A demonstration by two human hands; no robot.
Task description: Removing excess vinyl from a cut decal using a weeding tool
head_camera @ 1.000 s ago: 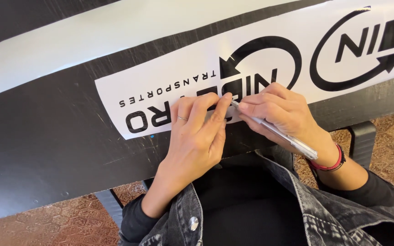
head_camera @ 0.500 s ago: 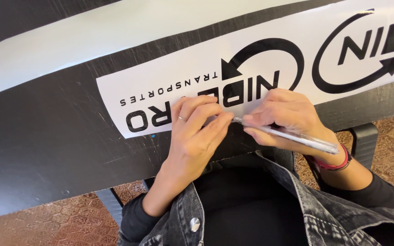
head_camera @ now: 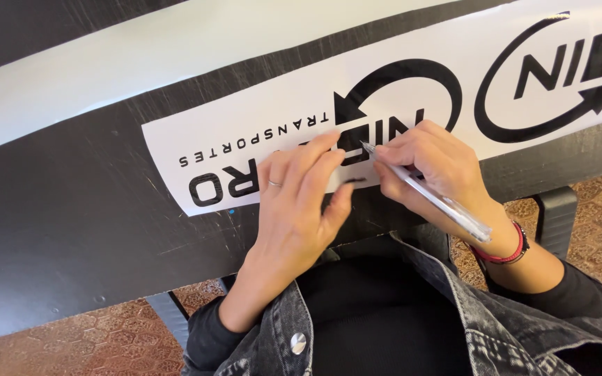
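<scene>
The right hand (head_camera: pixel 435 167), right of centre in the frame, pinches a slim silver craft knife (head_camera: pixel 423 190) between thumb and fingers, and the blade tip now rests on the black lettering of the white vinyl decal sheet (head_camera: pixel 259 122). Compared with half a second ago, the knife lies at a steeper angle and its tip sits slightly higher on the sheet, closer to the round arrow emblem (head_camera: pixel 405 90). The left hand (head_camera: pixel 301 202) rests flat on the sheet at centre frame, fingers pressed together and extended, a ring on one finger; its fingertips have drawn slightly away from the blade tip, exposing a small dark sliver of vinyl (head_camera: pixel 355 182) just below the knife. The decal sheet lies on the black table (head_camera: pixel 71 223), running from centre to upper right. A second white strip (head_camera: pixel 141 63) lies in the upper left, untouched. This indicates weeding of cut vinyl is under way.
</scene>
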